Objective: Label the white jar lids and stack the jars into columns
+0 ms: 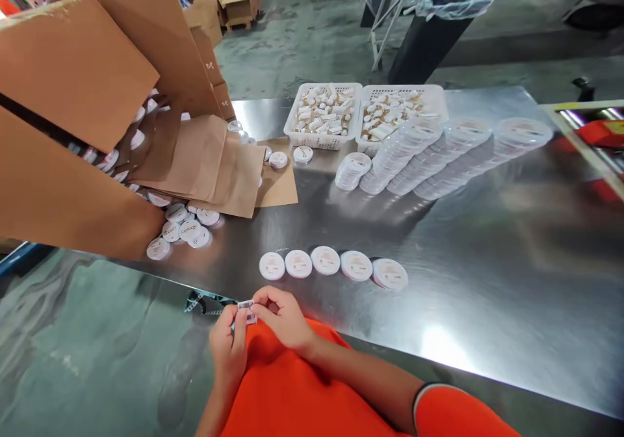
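Note:
Close to my body, just off the table's front edge, my left hand [229, 343] pinches a small strip of printed labels [250, 317] with dark bars on white. My right hand [281, 320] grips the same strip from the other side between thumb and finger. Beyond my hands, several round white discs with small print, such as the middle disc [325, 261], form a row on the metal table [468, 281]. The strip's lower part hangs free over my orange shirt; my fingers cover some of it.
An open cardboard box [88, 183] with round lids spills out at left, beside brown cardboard sheets [209, 157]. Two white baskets [322, 140] hold small white-capped bottles at the back. Stacks of clear round containers [439, 160] lean right of centre. A black bin [424, 47] stands behind.

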Tool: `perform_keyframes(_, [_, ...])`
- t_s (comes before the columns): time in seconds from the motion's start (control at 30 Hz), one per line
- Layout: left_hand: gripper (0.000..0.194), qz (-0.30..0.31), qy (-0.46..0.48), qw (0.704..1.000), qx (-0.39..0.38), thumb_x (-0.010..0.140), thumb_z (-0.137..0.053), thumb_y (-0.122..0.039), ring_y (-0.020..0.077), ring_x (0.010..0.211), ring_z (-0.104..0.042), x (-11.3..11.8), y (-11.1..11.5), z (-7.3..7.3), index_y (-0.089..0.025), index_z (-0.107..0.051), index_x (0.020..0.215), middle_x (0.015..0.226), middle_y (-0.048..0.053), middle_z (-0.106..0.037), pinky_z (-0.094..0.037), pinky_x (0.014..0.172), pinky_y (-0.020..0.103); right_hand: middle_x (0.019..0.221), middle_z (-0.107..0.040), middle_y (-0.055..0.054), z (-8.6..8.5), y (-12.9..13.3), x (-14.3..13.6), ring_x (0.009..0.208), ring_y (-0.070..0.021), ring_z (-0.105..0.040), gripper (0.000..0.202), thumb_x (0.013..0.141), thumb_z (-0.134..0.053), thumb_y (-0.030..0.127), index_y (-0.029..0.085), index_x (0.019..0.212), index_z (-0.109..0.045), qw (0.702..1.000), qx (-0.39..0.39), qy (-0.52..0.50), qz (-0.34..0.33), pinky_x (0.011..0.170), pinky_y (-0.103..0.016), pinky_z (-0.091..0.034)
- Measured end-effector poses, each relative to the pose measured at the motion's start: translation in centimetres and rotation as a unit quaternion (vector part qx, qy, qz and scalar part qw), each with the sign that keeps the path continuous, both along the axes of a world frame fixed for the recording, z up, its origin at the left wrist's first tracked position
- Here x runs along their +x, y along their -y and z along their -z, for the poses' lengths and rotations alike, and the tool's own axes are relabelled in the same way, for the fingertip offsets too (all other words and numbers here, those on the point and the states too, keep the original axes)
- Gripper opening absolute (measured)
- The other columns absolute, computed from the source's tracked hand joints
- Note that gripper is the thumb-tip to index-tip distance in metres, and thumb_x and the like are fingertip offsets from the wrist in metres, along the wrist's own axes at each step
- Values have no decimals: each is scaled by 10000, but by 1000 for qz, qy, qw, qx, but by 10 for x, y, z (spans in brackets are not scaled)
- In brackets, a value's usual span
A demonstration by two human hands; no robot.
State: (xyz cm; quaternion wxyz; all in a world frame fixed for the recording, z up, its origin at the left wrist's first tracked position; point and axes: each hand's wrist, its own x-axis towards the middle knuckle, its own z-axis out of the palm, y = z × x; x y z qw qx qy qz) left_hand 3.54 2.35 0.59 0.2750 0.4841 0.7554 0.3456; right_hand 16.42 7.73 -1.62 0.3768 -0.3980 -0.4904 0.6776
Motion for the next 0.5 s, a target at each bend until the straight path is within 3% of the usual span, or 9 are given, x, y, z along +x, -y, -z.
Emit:
perform_keyframes(0.17, [407, 3, -84, 996, 11, 822, -478, -482, 99, 460, -482, -2, -3, 2, -213, -556, 528, 473, -31, -555, -381, 500, 197, 730, -564, 4, -6, -4, 0, 690, -120, -502, 193, 805, -639, 334, 194, 676, -604, 996, 59, 20, 62, 652, -250, -401])
perform_keyframes(0.27, [368, -4, -111, 994, -2, 780, -503, -480, 105, 468, -502, -8, 1, 3, -214, -614, 552, 492, -20, -589, -397, 497, 199, 764, -576, 1, 9, -27, 24, 708, -127, -512, 224, 827, -604, 408, 202, 737, -600, 988, 45, 31, 144, 675, -255, -414])
perform_keyframes(0.37, [339, -60, -141, 988, -20, 751, -515, -507, 132, 515, -537, -20, 6, 8, -214, -675, 688, 574, -12, -634, -411, 484, 217, 840, -612, -18, 46, -59, 99, 755, -148, -543, 244, 826, -554, 443, 206, 830, -612, 962, 18, 128, 241, 703, -277, -431])
perform_keyframes(0.43, [346, -99, -159, 982, -29, 748, -524, -541, 143, 510, -520, -29, 9, 13, -229, -659, 686, 582, -20, -628, -389, 455, 235, 881, -624, -33, 71, -69, 174, 831, -169, -552, 218, 795, -555, 415, 206, 821, -613, 915, 14, 260, 310, 766, -301, -432])
perform_keyframes(0.5, [340, -94, -125, 987, -19, 755, -531, -540, 152, 507, -505, -35, 10, 16, -231, -637, 660, 536, -22, -594, -368, 446, 247, 841, -623, -36, 91, -65, 247, 895, -190, -547, 188, 745, -578, 391, 210, 695, -574, 862, -15, 388, 326, 815, -316, -422])
